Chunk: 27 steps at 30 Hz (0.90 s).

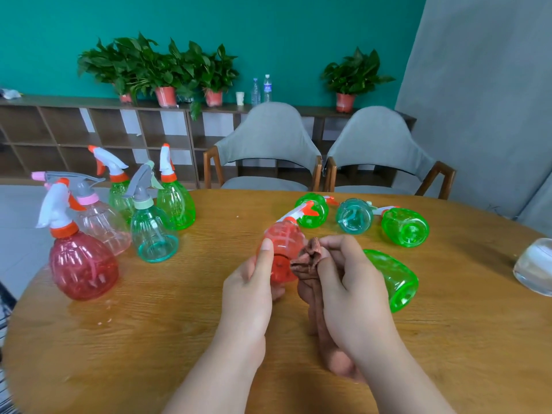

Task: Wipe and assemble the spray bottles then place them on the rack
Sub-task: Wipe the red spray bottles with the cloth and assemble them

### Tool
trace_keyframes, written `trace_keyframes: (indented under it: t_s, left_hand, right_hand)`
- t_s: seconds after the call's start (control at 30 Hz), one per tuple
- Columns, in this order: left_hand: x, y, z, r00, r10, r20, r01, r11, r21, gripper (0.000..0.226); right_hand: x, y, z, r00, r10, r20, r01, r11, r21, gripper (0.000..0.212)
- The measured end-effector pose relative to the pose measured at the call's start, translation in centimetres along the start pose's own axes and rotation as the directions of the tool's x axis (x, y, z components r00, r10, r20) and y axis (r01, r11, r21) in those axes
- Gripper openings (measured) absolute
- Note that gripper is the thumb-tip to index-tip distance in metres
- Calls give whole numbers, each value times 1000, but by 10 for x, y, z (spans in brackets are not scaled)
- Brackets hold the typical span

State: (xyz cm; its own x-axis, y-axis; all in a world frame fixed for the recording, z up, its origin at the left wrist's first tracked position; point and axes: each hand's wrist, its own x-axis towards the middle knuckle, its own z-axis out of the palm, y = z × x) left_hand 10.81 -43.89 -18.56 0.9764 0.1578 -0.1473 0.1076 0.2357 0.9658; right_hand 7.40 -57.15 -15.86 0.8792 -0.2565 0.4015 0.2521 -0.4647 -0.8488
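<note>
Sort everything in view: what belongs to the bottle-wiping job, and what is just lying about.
Job in hand: red bottle in the left hand; brown cloth in the right hand; five standing spray bottles; four lying bottles.

Lying about: potted plants; two water bottles; paper cup; chairs; clear object at far right.

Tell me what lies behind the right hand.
A green bottle lies on its side on the table behind the right hand. The hand covers its neck end, so whether a sprayer is fitted cannot be seen.
</note>
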Motion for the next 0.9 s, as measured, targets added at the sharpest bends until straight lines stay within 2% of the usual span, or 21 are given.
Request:
trace_keyframes:
  t_s: [0.1, 0.2, 0.27, 0.37, 0.53, 0.63, 0.77, 0.9]
  left_hand:
    - [-4, 8, -4, 993, -56, 100, 72, 984, -163, 44]
    - [-6, 17, -8, 968, -120, 221, 191, 922, -338, 44]
    - [-6, 20, -12, 952, -128, 277, 233, 890, -391, 48]
    - [-4, 24, -20, 943, -103, 318, 234, 882, -408, 51]
    - [-5, 27, -31, 923, -58, 381, 209, 906, -368, 50]
    - [-6, 28, -35, 908, -41, 418, 204, 914, -352, 49]
    - [-5, 26, -40, 884, -15, 467, 190, 925, -330, 49]
    - [-5, 24, -41, 873, 16, 487, 169, 928, -333, 52]
  right_hand:
    - [-2, -6, 1, 997, -70, -16, 70, 998, -5, 17]
    - [-3, -8, 2, 995, -102, -19, 102, 995, 0, 16]
    - [-3, -8, 3, 993, -115, -19, 115, 993, 15, 15]
    - [0, -10, 2, 991, -121, -55, 124, 990, 60, 15]
    - [11, -18, -5, 944, -116, -309, 133, 991, 35, 14]
    - [16, -19, -7, 901, -160, -403, 156, 987, -41, 14]
    - [17, -24, -3, 892, -164, -420, 154, 986, -59, 15]
    - [18, -24, 7, 908, -238, -345, 234, 971, -55, 16]
